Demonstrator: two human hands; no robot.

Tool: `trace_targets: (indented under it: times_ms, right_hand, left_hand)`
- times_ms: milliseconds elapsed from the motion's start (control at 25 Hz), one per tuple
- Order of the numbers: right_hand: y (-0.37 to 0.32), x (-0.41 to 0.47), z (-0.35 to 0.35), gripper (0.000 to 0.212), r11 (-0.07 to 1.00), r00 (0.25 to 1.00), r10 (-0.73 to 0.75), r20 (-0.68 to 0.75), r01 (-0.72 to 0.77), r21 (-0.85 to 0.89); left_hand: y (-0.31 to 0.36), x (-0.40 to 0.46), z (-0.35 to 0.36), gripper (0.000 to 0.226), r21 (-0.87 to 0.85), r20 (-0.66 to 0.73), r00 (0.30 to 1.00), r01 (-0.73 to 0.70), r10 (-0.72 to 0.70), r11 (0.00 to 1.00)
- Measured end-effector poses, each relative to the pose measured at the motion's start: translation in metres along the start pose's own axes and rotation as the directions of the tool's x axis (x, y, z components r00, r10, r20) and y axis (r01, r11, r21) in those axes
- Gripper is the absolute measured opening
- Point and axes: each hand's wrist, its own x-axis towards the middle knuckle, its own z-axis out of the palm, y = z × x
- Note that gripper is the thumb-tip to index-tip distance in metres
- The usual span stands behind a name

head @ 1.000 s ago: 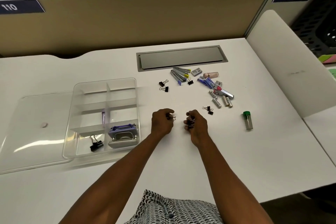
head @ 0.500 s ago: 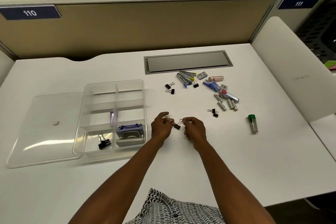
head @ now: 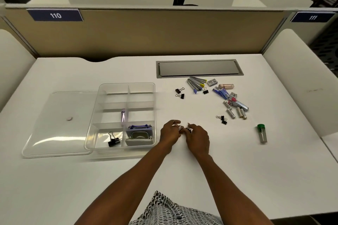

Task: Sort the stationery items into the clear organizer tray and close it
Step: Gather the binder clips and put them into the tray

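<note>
Both hands meet above the white surface [head: 182, 179] just right of the clear organizer tray [head: 144, 86], left hand [head: 169, 132] and right hand [head: 197, 138] each pinching small black binder clips [head: 188, 129] in curled fingers.

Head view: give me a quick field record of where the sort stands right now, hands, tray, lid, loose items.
left hand: pinching a small binder clip
right hand: pinching a black binder clip, close to the left hand
organizer tray: open, on the desk left of the hands
tray contents: black clip front left; purple stapler front right; purple pen on the middle divider
lid: off, flat, left of tray, partly under it
loose pile: lead cases, staple boxes, clips, far right
green-capped tube: alone, right
</note>
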Motion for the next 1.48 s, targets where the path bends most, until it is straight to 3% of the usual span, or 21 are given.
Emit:
trace_targets:
  times_ms: [80,120,240,360,440,480,640,720,880,1040,1200,1480]
  right_hand:
    - [-0.004,-0.002,0.0,0.026,0.977,0.996,0.06,-0.073,-0.044,0.208]
    - [-0.008,-0.001,0.0,0.026,0.924,0.991,0.131,-0.031,-0.111,0.365]
    - [-0.03,-0.002,0.001,0.026,0.519,0.905,0.311,0.288,-0.416,0.747]
    - [-0.054,-0.007,0.001,0.016,0.131,0.825,0.336,0.455,-0.52,0.844]
    - [-0.075,-0.011,0.0,0.014,-0.035,0.818,0.286,0.499,-0.512,0.858]
    - [-0.086,-0.013,-0.001,0.016,-0.07,0.828,0.245,0.504,-0.504,0.861]
    - [-0.13,-0.024,-0.005,0.023,-0.109,0.857,0.026,0.515,-0.51,0.853]
    - [-0.154,-0.033,0.0,0.027,-0.111,0.829,-0.071,0.554,-0.559,0.822]
    - [-0.196,-0.054,0.025,0.032,-0.018,0.743,-0.145,0.653,-0.662,0.749]
    - [-0.213,-0.071,0.052,0.031,0.152,0.665,-0.113,0.738,-0.722,0.675]
    - [-0.221,-0.082,0.064,0.059,0.308,0.633,-0.079,0.77,-0.719,0.623]
    - [-0.24,-0.09,0.074,0.064,0.337,0.667,-0.062,0.742,-0.686,0.645]
  left_hand:
    - [0.002,-0.005,-0.001,0.024,0.001,-0.019,1.0,-0.004,0.004,1.0]
    - [0.005,-0.008,-0.002,0.028,0.011,-0.026,1.0,-0.008,0.009,1.0]
    - [0.011,-0.016,-0.004,0.033,-0.041,-0.014,1.0,-0.026,0.025,0.999]
    - [0.021,-0.029,-0.007,0.032,-0.125,-0.064,0.994,-0.099,0.091,0.987]
    - [0.028,-0.04,-0.015,0.032,-0.153,-0.1,0.982,-0.171,0.157,0.973]
    - [0.031,-0.046,-0.021,0.032,-0.157,-0.113,0.974,-0.21,0.194,0.965]
    - [0.046,-0.064,-0.06,0.017,-0.226,-0.146,0.938,-0.342,0.315,0.912]
    - [0.051,-0.069,-0.086,0.033,-0.285,-0.195,0.92,-0.385,0.341,0.878]
    - [0.053,-0.076,-0.138,0.066,-0.484,-0.295,0.93,-0.344,0.22,0.805]
    - [0.047,-0.072,-0.188,0.072,-0.646,-0.322,0.945,-0.268,0.063,0.715]
    - [0.039,-0.07,-0.219,0.075,-0.598,-0.249,0.968,-0.136,-0.023,0.79]
    - [0.037,-0.064,-0.226,0.08,-0.505,-0.201,0.976,-0.034,-0.08,0.862]
